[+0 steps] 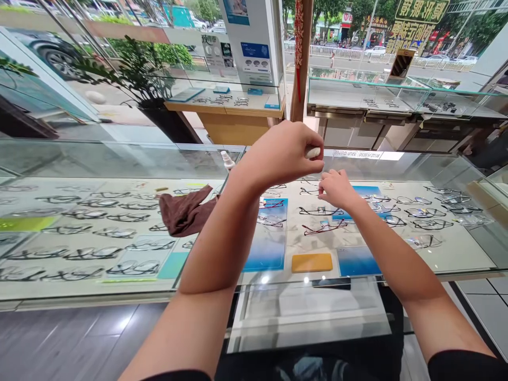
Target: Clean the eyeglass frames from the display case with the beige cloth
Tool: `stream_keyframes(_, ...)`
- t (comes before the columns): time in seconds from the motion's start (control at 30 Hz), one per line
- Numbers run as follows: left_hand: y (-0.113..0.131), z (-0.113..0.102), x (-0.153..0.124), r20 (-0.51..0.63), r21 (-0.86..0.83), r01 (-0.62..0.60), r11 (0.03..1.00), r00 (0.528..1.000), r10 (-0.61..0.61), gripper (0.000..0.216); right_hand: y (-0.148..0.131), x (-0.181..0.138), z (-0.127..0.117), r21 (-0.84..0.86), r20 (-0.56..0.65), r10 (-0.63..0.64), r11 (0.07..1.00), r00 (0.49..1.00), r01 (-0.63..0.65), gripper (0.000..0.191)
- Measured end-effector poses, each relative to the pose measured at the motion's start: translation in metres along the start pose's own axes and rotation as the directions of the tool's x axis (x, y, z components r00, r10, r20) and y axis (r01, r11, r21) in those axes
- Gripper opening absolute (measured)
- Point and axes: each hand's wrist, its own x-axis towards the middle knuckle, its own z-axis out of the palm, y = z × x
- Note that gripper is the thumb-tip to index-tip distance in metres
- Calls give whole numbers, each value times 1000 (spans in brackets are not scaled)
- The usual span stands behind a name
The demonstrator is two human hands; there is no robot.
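My left hand is raised above the glass counter, its fingers curled closed. A small pale oval bit shows among those fingers; whether it is a held thing or a nail I cannot tell. Close by, lower and to the right, my right hand has its fingers bent together, and anything in them is hidden. Beneath the hands, in the showcase, are dark-framed eyeglasses and red-framed eyeglasses. A crumpled brown cloth lies left of my left forearm, with a white-capped bottle partly behind that arm.
Several rows of eyeglasses fill the left side of the showcase. A yellow-orange rectangular item lies near its front edge. Across the aisle stand other glass showcases, a potted plant and a wooden post.
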Motion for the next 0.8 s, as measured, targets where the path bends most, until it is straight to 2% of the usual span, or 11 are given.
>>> stream_keyframes(0.3,-9,42,19,216,239,97,966,965,-150,17,-3,2,6,49,56,37,998,998,-40,15)
stream_keyframes(0.57,-41,94,36,330,413,157,897,893,-307,32,7,-1,-3,212,51,65,974,997,-74,7)
stream_keyframes(0.8,-49,123,34,385,440,130,888,867,-318,39,24,-9,-17,401,-7,191,900,982,-172,19)
